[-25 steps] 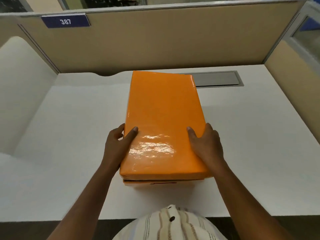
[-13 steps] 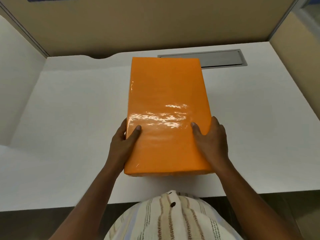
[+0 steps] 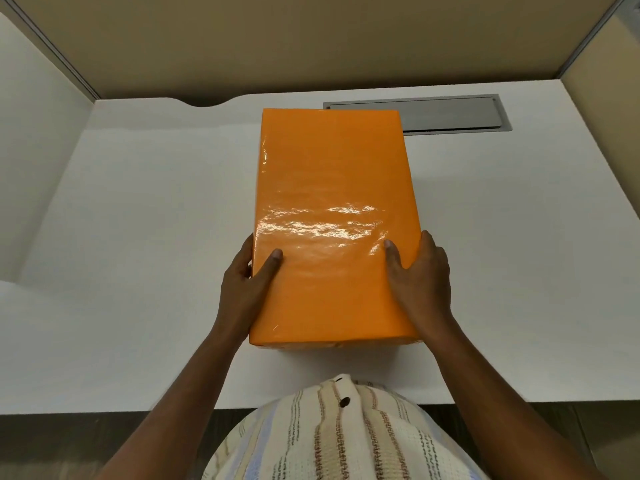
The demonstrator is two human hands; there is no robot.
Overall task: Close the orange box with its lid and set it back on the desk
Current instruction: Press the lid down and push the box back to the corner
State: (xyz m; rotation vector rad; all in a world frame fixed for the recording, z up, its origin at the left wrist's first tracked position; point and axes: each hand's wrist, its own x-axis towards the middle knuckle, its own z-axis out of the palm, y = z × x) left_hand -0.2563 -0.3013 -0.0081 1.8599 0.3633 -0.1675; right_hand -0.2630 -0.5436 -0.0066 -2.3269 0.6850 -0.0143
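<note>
Orange box (image 3: 334,223), glossy lid (image 3: 332,168) fully seated, occupies frame centre over the white desk (image 3: 138,237). Left hand (image 3: 242,289) and right hand (image 3: 422,285) clasp its near long sides, thumbs on top. Grey cable hatch (image 3: 453,114) lies behind, upper right. Contact with desk: cannot tell.

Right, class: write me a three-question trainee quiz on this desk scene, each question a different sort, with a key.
1. True or false: the lid covers the orange box.
2. Which hands grip the box? A) left hand only B) right hand only C) both
3. Fill in: behind the box, a grey ____ is set into the desk.

Key: 1 true; 2 C; 3 hatch.
</note>
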